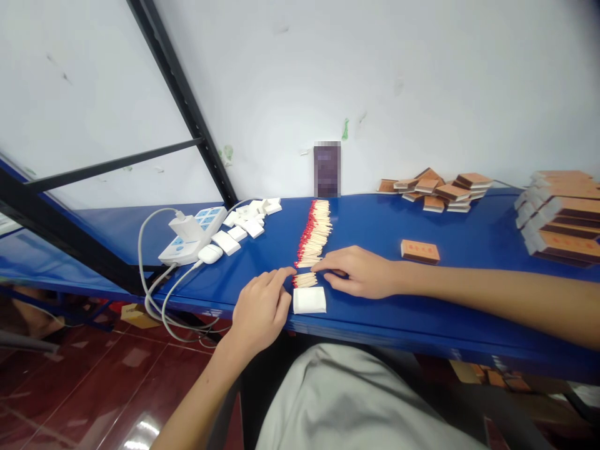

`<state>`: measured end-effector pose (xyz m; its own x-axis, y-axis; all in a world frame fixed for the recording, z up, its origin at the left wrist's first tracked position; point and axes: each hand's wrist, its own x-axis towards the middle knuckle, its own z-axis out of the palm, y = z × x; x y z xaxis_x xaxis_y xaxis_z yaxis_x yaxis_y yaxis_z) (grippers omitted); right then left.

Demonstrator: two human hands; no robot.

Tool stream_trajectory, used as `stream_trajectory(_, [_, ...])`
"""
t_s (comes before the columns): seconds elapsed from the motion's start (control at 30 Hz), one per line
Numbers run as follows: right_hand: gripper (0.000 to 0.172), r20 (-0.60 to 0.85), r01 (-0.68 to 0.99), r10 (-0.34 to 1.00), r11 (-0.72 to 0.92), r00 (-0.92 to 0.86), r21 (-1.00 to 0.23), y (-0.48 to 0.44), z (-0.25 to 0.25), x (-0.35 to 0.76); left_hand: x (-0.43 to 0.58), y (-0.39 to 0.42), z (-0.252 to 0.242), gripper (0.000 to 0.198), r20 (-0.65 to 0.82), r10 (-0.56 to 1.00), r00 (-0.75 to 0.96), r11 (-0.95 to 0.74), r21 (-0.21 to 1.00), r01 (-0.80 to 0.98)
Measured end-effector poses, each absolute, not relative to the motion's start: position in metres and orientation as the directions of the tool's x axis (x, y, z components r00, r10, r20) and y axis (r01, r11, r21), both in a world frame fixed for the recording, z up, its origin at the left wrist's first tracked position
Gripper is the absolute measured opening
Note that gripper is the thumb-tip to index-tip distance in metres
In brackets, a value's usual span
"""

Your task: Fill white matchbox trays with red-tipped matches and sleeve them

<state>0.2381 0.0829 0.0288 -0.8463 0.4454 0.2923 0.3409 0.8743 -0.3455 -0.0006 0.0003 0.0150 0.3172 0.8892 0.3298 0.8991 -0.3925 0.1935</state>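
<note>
A long row of red-headed matches lies on the blue table, running from the wall towards me. At its near end a small group of matches is set slightly apart, just behind a white matchbox tray. My left hand has its index finger stretched to the red heads there, with the thumb apart. From the other side, my right hand reaches in, its index fingertip at the plain stick ends and its thumb spread below. Neither hand grips anything that I can see.
White trays lie loose at left, near a power strip with a charger and cables. An orange matchbox sleeve lies right of my hand. More sleeves are heaped behind, and stacked matchboxes stand far right. A black metal frame rises left.
</note>
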Motion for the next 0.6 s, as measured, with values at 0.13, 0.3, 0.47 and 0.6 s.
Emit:
stream_trajectory(0.13, [0.031, 0.298, 0.335, 0.443, 0.875, -0.846, -0.348, 0.083, 0.029, 0.238, -0.003, -0.002, 0.016, 0.037, 0.329, 0.882, 0.338, -0.424, 0.240, 0.873])
stream_trajectory(0.3, [0.031, 0.312, 0.331, 0.440, 0.878, -0.842, -0.345, 0.083, 0.028, 0.239, -0.004, -0.009, 0.020, 0.046, 0.280, 0.842, 0.461, -0.526, 0.238, 0.816])
stream_trajectory(0.47, [0.033, 0.304, 0.343, 0.449, 0.874, -0.840, -0.343, 0.083, 0.028, 0.239, -0.006, -0.012, 0.021, 0.036, 0.280, 0.833, 0.477, -0.543, 0.252, 0.801])
stream_trajectory(0.6, [0.035, 0.287, 0.348, 0.450, 0.873, -0.845, -0.343, 0.083, 0.028, 0.238, -0.009, -0.013, 0.021, 0.033, 0.302, 0.803, 0.513, -0.590, 0.288, 0.754])
